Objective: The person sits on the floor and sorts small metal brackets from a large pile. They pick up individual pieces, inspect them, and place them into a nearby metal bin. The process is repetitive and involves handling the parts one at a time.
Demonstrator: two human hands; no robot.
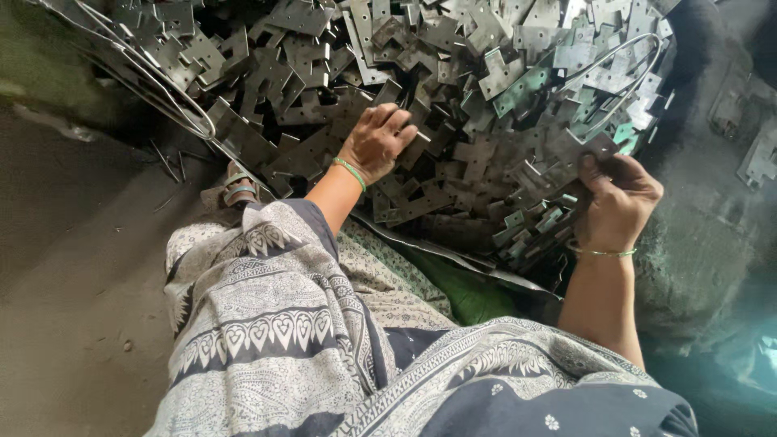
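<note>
A big heap of flat grey metal brackets [421,73] fills the top of the head view, spread on a dark sheet. My left hand [376,142] reaches into the middle of the heap, fingers curled down over a few brackets. My right hand [617,198] is at the heap's right edge, thumb up, gripping a stacked bundle of brackets [538,218] that fans out to the left of the palm. Both wrists wear thin green bangles.
A bent wire loop [174,97] lies across the heap's left side and another wire loop [623,81] at the right. My sandalled foot [239,190] rests by the heap's left edge. Patterned grey cloth [275,324] covers my lap. Bare dusty floor [73,267] lies to the left.
</note>
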